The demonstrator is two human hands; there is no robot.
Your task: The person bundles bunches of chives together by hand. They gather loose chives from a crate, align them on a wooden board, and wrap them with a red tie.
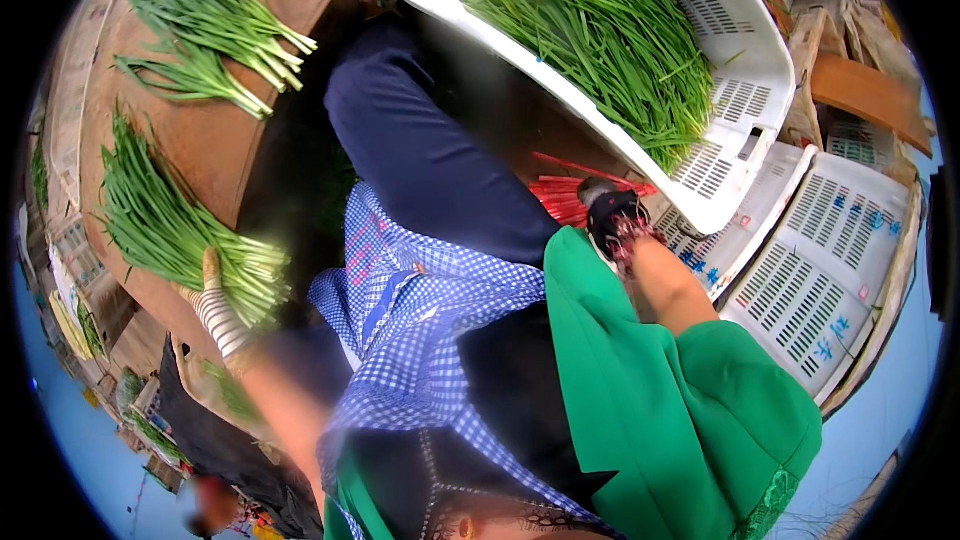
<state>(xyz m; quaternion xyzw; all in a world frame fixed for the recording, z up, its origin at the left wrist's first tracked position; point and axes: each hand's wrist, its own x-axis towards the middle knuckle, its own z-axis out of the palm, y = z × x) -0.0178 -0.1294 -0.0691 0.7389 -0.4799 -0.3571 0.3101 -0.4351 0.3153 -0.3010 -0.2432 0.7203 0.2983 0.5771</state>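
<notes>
My left hand (216, 311), in a striped glove, grips a bunch of green leafy stalks (176, 229), likely garlic chives, by the pale stem end. The bunch lies over the edge of a brown board tabletop (187, 131). My right hand (619, 221), in a dark and red glove, reaches down to a bundle of red plastic strips (559, 195) below the crate rim. Its fingertips are at the strips; whether they pinch one is unclear. Two smaller bunches (225, 30) of the same greens lie farther up the tabletop.
A white plastic crate (731, 52) piled with loose long green leaves (592, 37) stands ahead to the right. More white slotted crates (817, 270), bearing blue writing, sit at the right. A brown board (870, 101) rests behind them. Another person (206, 506) appears blurred at lower left.
</notes>
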